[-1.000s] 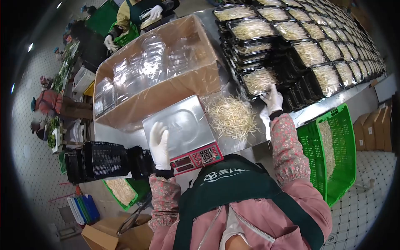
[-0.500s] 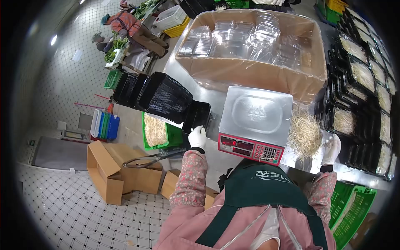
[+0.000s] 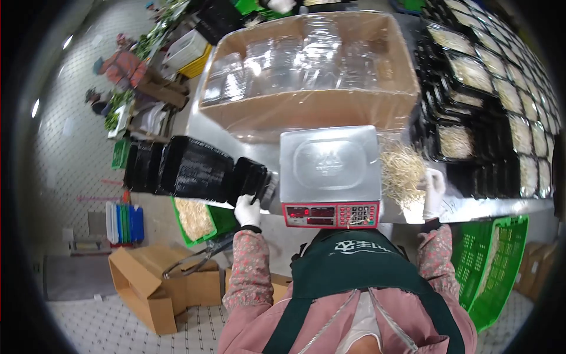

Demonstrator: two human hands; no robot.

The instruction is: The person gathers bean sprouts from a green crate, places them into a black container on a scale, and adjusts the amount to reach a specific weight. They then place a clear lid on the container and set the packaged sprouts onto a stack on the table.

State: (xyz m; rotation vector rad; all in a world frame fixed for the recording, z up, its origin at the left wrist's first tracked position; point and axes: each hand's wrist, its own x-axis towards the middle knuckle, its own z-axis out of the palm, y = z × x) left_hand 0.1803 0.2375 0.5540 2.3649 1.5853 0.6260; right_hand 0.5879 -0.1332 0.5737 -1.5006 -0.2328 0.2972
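My left hand [image 3: 247,211], in a white glove, is closed on the near edge of a black plastic tray [image 3: 250,178] at the end of a row of nested black trays [image 3: 196,168]. My right hand [image 3: 434,192], also gloved, is beside a loose pile of bean sprouts [image 3: 401,174]; its fingers are apart and hold nothing that I can see. Between my hands stands a weighing scale [image 3: 330,168] with a bare metal plate and a red keypad panel.
Behind the scale is a cardboard box [image 3: 306,109] of clear plastic containers [image 3: 318,53]. Stacked black trays of sprouts [image 3: 457,141] line the right. Green crates [image 3: 489,271] and an open carton [image 3: 141,283] sit below the table. Other people [image 3: 127,71] work at the far left.
My view has turned, so the scene appears rotated and shifted left. My right hand has moved forward alongside the sprout pile. My left hand stays at the black tray.
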